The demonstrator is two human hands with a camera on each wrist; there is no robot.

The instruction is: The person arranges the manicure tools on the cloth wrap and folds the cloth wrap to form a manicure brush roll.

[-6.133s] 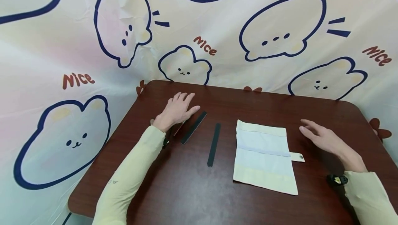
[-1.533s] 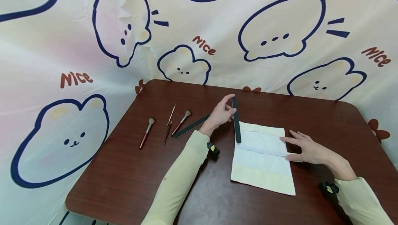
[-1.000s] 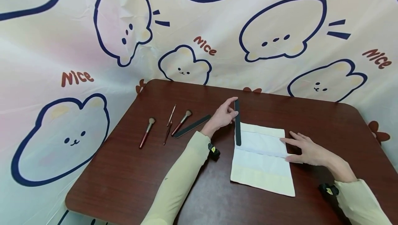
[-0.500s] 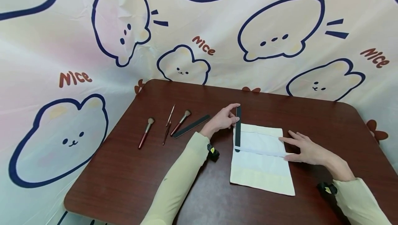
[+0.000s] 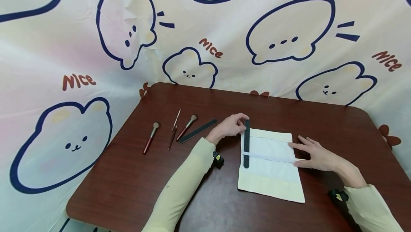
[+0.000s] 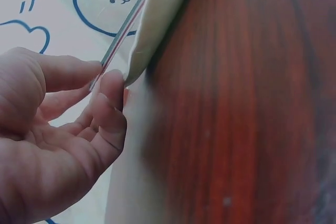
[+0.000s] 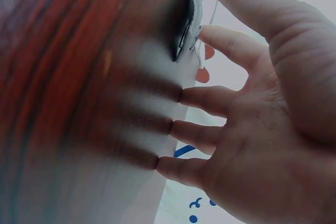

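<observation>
A cream fabric roll-up pouch [image 5: 271, 187] lies spread flat, with a pale band [image 5: 273, 158] across its middle. My left hand [image 5: 228, 126] pinches the top end of a black nail file [image 5: 246, 143] between thumb and fingers. The file runs along the pouch's left side and passes beneath the band, its rounded lower end showing below. In the left wrist view, the nail file [image 6: 122, 31] appears edge-on with a pinkish core line. My right hand [image 5: 321, 156] rests at the pouch's right edge, thumb and index on the fabric, other fingertips on the table.
Left of the pouch lie a second nail file [image 5: 198, 131], two makeup brushes with red handles, one brush [image 5: 152, 137] farther left and another brush [image 5: 187, 127] beside the file, and two thin pointed tools, one thin tool [image 5: 176, 119] pale. The brown table [image 5: 128, 185] meets a printed cloth backdrop.
My left hand has gone from the table's left side to the pouch, picked up a nail file and slid it down under the band. My right hand has come onto the pouch's right edge.
</observation>
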